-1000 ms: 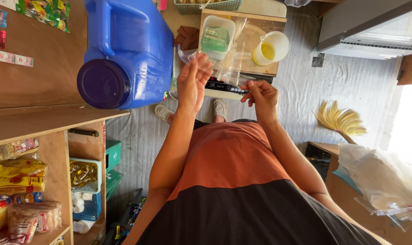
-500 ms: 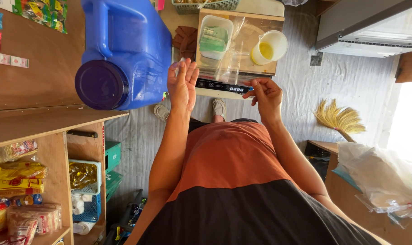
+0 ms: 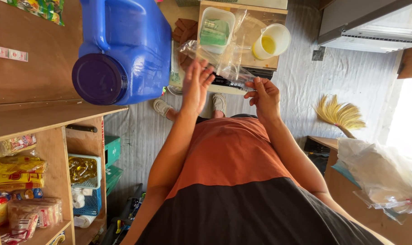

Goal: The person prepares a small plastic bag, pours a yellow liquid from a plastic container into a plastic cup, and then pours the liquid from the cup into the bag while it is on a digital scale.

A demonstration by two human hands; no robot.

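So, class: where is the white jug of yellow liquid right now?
In the head view, the white jug sits top centre-right on the wooden table, beside the clear plastic bag.

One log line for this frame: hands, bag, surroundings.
left hand: open, touching clear plastic bag | right hand: pinching bag | blue jug beside

A clear plastic bag (image 3: 228, 59) hangs between the hands. The big jug (image 3: 129, 45) is bright blue with a dark purple cap (image 3: 99, 79). The small cup (image 3: 271, 41) is pale yellow, the shirt (image 3: 242, 181) rust orange over black, the broom (image 3: 339, 115) straw yellow.
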